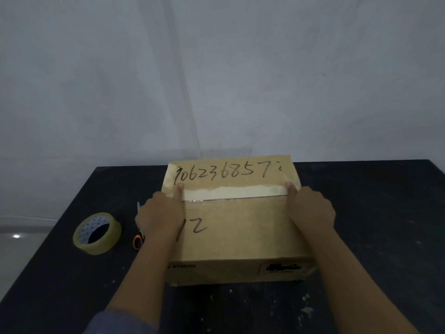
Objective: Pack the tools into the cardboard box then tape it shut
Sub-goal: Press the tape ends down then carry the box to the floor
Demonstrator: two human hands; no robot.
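Note:
A closed cardboard box with black handwritten numbers on its top flaps stands in the middle of the black table. A strip of clear tape runs along the seam between the flaps. My left hand rests on the box's left edge with its index finger pressed on the left end of the strip. My right hand lies on the right edge, its index finger on the strip's right end. No tools are in sight; the box's inside is hidden.
A roll of clear tape lies on the table left of the box. Orange-handled scissors lie between the roll and the box, partly hidden by my left hand. A pale wall rises behind the table.

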